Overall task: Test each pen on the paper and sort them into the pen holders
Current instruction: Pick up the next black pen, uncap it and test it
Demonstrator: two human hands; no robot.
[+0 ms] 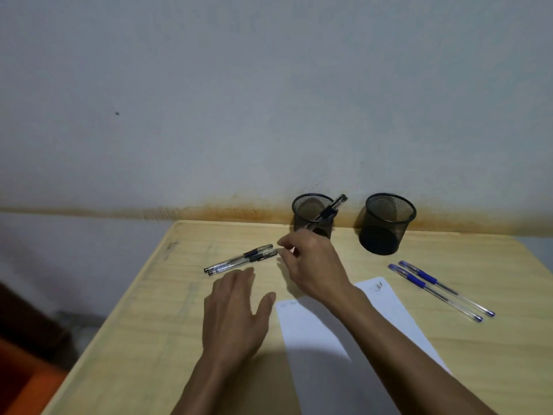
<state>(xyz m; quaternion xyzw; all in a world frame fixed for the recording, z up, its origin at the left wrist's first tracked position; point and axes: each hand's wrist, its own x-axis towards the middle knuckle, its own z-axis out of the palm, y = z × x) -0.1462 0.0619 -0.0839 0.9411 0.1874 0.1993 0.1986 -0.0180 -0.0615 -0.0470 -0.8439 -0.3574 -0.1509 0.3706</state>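
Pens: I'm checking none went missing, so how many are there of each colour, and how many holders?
Black pens: 3, two lying on the table, one in the left holder
Blue pens: 2
Mesh holders: 2
Total: 7

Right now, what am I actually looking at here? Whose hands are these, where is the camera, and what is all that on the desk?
No machine here: a person wears a camera on the head, looking down at their own two bare hands. On the wooden table stand two black mesh pen holders; the left holder has one pen leaning in it, the right holder looks empty. Two black-grip pens lie on the left, two blue pens on the right, and a sheet of paper with small scribbles lies under the arms. The right hand reaches toward the black-grip pens, holding nothing yet. The left hand hovers open and empty.
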